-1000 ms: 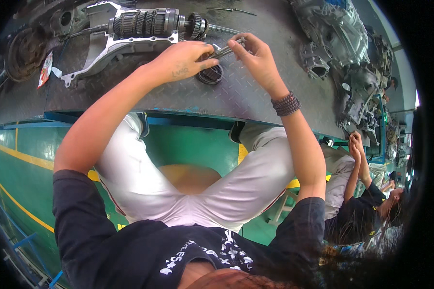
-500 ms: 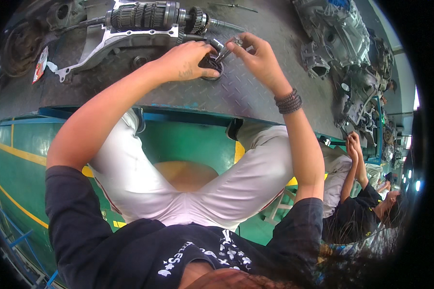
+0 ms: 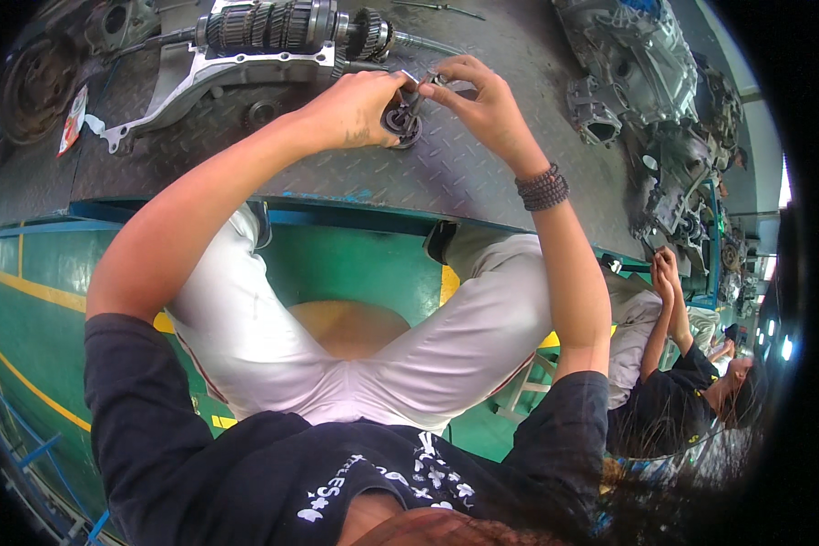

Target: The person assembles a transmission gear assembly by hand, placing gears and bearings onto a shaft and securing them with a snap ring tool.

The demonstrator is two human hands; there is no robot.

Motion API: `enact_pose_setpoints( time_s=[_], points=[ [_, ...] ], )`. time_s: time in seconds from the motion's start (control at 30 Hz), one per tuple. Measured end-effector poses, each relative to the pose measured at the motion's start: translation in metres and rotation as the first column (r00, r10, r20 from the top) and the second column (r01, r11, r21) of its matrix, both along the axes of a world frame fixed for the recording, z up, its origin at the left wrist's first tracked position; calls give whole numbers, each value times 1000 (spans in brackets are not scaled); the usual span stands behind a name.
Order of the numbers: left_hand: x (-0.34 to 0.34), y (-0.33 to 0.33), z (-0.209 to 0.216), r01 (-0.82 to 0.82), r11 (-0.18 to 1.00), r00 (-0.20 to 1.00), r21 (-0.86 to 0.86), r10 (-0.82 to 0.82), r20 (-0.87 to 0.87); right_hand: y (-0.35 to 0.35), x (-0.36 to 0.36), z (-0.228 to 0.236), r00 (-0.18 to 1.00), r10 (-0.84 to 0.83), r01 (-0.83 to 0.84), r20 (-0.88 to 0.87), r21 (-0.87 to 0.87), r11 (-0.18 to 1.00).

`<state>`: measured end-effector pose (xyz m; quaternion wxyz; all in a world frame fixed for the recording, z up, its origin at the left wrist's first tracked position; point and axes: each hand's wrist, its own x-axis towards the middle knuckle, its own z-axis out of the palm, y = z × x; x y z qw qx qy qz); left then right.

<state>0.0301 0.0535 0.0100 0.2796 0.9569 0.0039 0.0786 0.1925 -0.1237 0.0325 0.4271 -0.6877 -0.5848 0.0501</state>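
My right hand (image 3: 485,102) pinches a small, slim metal part (image 3: 417,106) between thumb and fingertips, just above the bench. My left hand (image 3: 359,107) curls in from the other side, its fingertips closed close against the same part; what they grip is mostly hidden. Under the hands, a dark metal ring (image 3: 409,140) lies on the bench, partly covered by my left thumb. Just beyond my left hand rests an open grey gearbox housing (image 3: 246,68) holding a gear shaft (image 3: 273,29) with several stacked gears.
The dark tread-plate bench (image 3: 510,187) has a blue edge. Large metal casings (image 3: 642,68) stand at the right. A thin rod (image 3: 439,10) lies at the back, a small round gear (image 3: 262,114) near my left forearm. Another person's hands (image 3: 666,268) are at the far right.
My left fingertips have risen off the ring toward the part in my right hand, so more of the ring shows. My right hand has shifted slightly left and away from me.
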Motion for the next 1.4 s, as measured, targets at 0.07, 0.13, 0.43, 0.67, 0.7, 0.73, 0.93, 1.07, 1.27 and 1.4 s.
enact_pose_setpoints(
  time_s=[0.07,0.13,0.43,0.67,0.7,0.73,0.93,1.07,1.27,1.4],
  points=[
    [0,-1,0,-14,1000,1000,-3,14,20,1,-1,0,993,29,-29,-115,3,1000],
    [0,-1,-1,-26,1000,999,-14,27,40,1,-1,1,953,18,-36,-303,-55,998],
    [2,0,-9,-27,999,994,-40,32,107,2,-7,6,978,-161,168,-129,44,985],
    [2,1,-3,5,993,998,-119,1,57,1,2,2,977,-165,170,-135,30,985],
    [2,1,-3,11,991,998,-132,-4,55,0,2,1,977,-166,171,-135,33,985],
    [1,0,-3,14,993,998,-120,-7,56,-1,4,2,976,-173,178,-129,26,984],
    [0,-5,-3,18,998,999,-53,-16,41,-1,4,1,982,-153,158,-109,36,987],
    [0,-5,-2,20,1000,999,1,-20,47,0,3,-1,982,-124,136,-142,77,988],
    [-1,-4,-2,26,999,999,21,-27,39,-1,2,0,985,-130,140,-118,79,987],
    [-1,-4,-4,20,1000,999,-15,-20,43,0,3,-1,986,-127,134,-110,59,989]
  ],
)
